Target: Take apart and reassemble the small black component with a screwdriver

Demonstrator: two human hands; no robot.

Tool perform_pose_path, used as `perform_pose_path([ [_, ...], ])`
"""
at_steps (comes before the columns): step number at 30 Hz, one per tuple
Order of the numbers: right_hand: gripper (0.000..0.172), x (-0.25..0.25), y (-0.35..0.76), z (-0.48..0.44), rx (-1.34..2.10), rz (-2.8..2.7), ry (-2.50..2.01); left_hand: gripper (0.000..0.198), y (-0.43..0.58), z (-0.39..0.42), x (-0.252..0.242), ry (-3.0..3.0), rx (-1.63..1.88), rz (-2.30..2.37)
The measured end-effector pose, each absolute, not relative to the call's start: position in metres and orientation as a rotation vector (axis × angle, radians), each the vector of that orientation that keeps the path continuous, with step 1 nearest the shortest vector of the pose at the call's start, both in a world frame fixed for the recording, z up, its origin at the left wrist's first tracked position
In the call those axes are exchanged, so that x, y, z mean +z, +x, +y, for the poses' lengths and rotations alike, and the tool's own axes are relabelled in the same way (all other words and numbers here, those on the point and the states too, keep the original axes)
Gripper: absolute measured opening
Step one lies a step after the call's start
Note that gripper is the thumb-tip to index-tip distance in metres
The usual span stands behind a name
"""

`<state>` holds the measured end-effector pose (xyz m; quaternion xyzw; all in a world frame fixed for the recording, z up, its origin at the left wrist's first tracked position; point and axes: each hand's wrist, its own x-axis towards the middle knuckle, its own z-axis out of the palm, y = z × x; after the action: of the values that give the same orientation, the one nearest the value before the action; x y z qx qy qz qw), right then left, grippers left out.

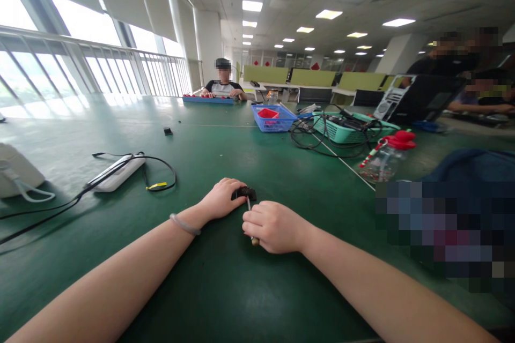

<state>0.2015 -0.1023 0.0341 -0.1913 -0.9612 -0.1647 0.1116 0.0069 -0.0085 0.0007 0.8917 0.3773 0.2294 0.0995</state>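
My left hand (220, 198) rests on the green table (241, 278) with its fingers closed on a small black part (246, 193). A thin bracelet sits on that wrist. Just to the right, my right hand (272, 226) is closed in a fist around a small screwdriver (251, 214). Its thin metal shaft points up to the black part and its handle end shows below the fist. The two hands are nearly touching.
A white flat device with a black cable (119, 172) lies to the left, and a white object (16, 171) at the far left. Blue basket (274, 119), teal basket (341, 129), tangled cables and a red-capped bottle (386, 156) lie beyond. A person (223, 86) sits far across; others at right.
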Motion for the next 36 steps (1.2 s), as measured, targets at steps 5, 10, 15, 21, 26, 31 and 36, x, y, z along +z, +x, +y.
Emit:
perform_pose_path([
  [5, 0.014, 0.034, 0.207, -0.101, -0.439, -2.763, -0.571, 0.033, 0.007, -0.006, -0.001, 2.66, 0.674, 1.104],
  [10, 0.013, 0.038, 0.206, -0.103, -0.436, -2.777, -0.586, 0.033, 0.007, -0.006, -0.001, 2.661, 0.682, 1.093],
  [15, 0.01, 0.041, 0.206, -0.104, -0.439, -2.78, -0.589, 0.035, 0.007, -0.007, -0.001, 2.665, 0.667, 1.114],
  [21, 0.009, 0.038, 0.208, -0.101, -0.448, -2.776, -0.54, 0.035, 0.007, -0.007, -0.002, 2.66, 0.678, 1.126],
  [26, 0.012, 0.035, 0.209, -0.099, -0.426, -2.681, -0.526, 0.034, 0.006, -0.007, -0.001, 2.659, 0.674, 1.116],
  [31, 0.011, 0.036, 0.212, -0.099, -0.363, -2.624, -0.543, 0.035, 0.006, -0.007, -0.001, 2.651, 0.677, 1.126],
  [36, 0.01, 0.038, 0.213, -0.099, -0.268, -2.606, -0.56, 0.035, 0.007, -0.008, 0.001, 2.643, 0.657, 1.13],
])
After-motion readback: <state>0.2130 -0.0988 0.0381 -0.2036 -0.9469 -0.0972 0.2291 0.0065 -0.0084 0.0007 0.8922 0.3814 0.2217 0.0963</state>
